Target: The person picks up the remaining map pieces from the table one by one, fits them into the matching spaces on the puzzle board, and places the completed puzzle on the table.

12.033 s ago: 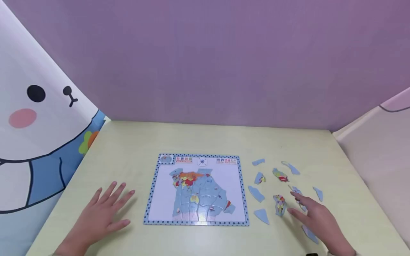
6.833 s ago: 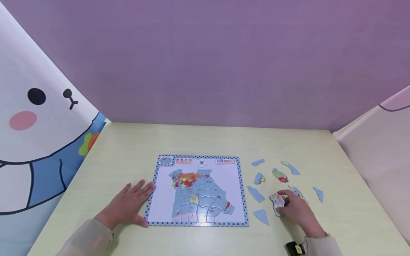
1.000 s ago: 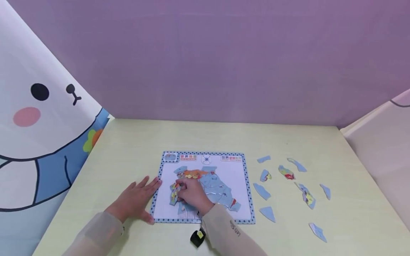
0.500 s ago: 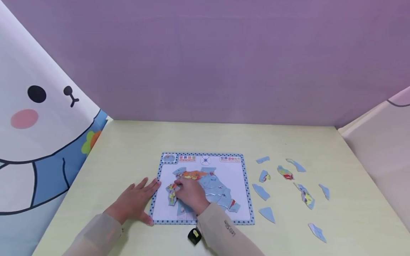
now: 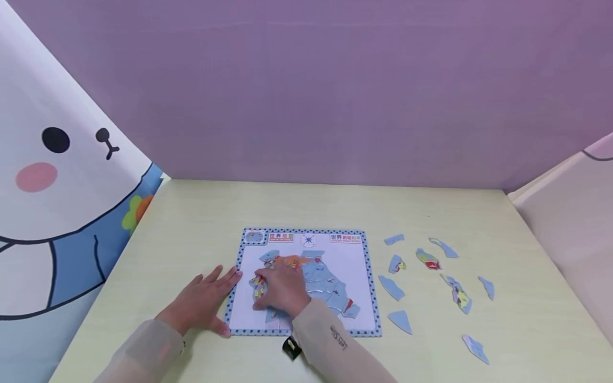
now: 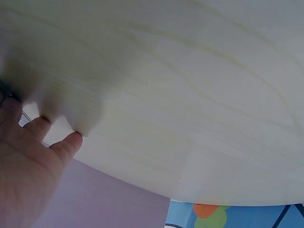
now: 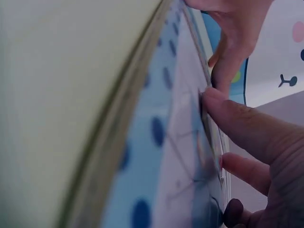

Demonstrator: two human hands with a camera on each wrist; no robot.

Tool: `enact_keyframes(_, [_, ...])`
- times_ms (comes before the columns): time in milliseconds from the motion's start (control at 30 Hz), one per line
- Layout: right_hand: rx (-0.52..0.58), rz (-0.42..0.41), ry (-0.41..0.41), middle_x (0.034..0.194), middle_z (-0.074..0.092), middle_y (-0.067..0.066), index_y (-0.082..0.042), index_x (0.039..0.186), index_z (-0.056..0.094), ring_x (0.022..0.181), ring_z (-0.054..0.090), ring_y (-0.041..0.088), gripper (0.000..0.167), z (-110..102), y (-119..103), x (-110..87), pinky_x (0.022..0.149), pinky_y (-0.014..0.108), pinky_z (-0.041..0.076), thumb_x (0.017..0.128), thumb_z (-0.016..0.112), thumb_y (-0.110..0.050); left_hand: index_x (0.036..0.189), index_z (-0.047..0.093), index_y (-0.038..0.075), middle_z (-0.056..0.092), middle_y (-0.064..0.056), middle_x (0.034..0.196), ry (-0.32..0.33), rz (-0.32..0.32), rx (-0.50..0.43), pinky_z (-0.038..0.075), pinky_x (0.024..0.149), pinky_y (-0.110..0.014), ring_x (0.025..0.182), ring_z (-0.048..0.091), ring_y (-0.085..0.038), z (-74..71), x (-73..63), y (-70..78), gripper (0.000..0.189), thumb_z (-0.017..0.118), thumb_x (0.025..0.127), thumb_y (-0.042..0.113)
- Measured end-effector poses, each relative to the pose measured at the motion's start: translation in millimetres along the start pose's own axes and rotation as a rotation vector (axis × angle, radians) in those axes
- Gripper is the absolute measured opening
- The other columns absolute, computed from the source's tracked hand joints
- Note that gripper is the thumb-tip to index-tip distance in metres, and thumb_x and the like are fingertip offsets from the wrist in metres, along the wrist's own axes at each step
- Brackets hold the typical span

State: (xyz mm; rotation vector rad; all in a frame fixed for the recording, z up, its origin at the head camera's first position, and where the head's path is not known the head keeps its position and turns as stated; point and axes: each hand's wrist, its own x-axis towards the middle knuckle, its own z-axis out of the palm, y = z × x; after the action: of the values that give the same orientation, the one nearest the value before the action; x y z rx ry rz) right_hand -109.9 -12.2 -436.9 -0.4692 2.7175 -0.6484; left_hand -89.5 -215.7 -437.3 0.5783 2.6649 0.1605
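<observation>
A world-map jigsaw board with a blue dotted border lies on the table, partly covered by joined pieces. My right hand is over its left half, thumb and index finger at opposite ends of a multicoloured puzzle piece. That piece lies at the left side of the joined map. In the right wrist view, the thumb touches a piece's edge low over the board, and other fingertips meet the surface. My left hand rests with spread fingers on the board's left edge. The right hand hides the map's middle.
Several loose puzzle pieces lie right of the board, among them a green-and-red one, a yellow-and-purple one and a blue triangular one. A purple backdrop stands behind the table.
The right hand has carried the multicoloured piece from the right of the table onto the board. Lately it shifted it slightly and spread thumb and index finger. The left hand came to the board's edge.
</observation>
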Motion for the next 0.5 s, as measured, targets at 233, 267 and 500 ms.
enact_keyframes(233, [-0.075, -0.041, 0.009, 0.121, 0.057, 0.002, -0.031, 0.125, 0.064, 0.111, 0.048, 0.019, 0.064, 0.4, 3.6, 3.2, 0.093, 0.045, 0.034, 0.066, 0.086, -0.044, 0.148, 0.034, 0.006, 0.029, -0.012, 0.155, -0.021, -0.019, -0.017, 0.021, 0.102, -0.071, 0.141, 0.018, -0.044, -0.6, 0.1, 0.5, 0.116, 0.082, 0.058, 0.060])
enact_keyframes(267, [-0.076, -0.046, 0.010, 0.120, 0.057, 0.002, -0.031, 0.124, 0.065, 0.110, 0.048, 0.019, 0.063, 0.2, 4.4, 3.4, 0.091, 0.044, 0.034, 0.066, 0.085, -0.044, 0.148, 0.033, 0.006, 0.029, -0.012, 0.155, -0.022, -0.018, -0.018, 0.021, 0.102, -0.071, 0.141, 0.017, -0.044, -0.7, 0.2, 0.6, 0.116, 0.082, 0.058, 0.060])
enact_keyframes(500, [-0.062, -0.043, 0.001, 0.126, 0.056, 0.004, -0.031, 0.123, 0.065, 0.121, 0.045, 0.024, 0.060, -1.4, 7.9, 3.1, 0.096, 0.047, 0.032, 0.067, 0.085, -0.044, 0.148, 0.033, 0.006, 0.029, -0.012, 0.155, -0.023, -0.016, -0.022, 0.020, 0.103, -0.070, 0.141, 0.017, -0.044, -1.1, 0.8, 0.9, 0.115, 0.082, 0.059, 0.059])
